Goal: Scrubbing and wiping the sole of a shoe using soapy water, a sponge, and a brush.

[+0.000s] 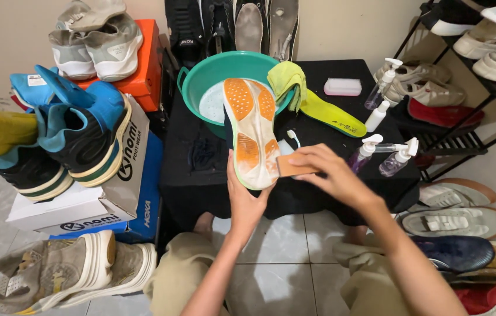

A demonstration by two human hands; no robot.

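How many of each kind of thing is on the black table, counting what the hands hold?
Shoe, in left hand: 1
Basin: 1
Cloth: 1
Insole: 1
Bottles: 5
Pink block: 1
Brown block, in right hand: 1
Toothbrush: 1
Total: 12

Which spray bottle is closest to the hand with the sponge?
The purple-tinted bottle with the white pump, just right of the right hand. The other bottles stand farther right or farther back on the black table.
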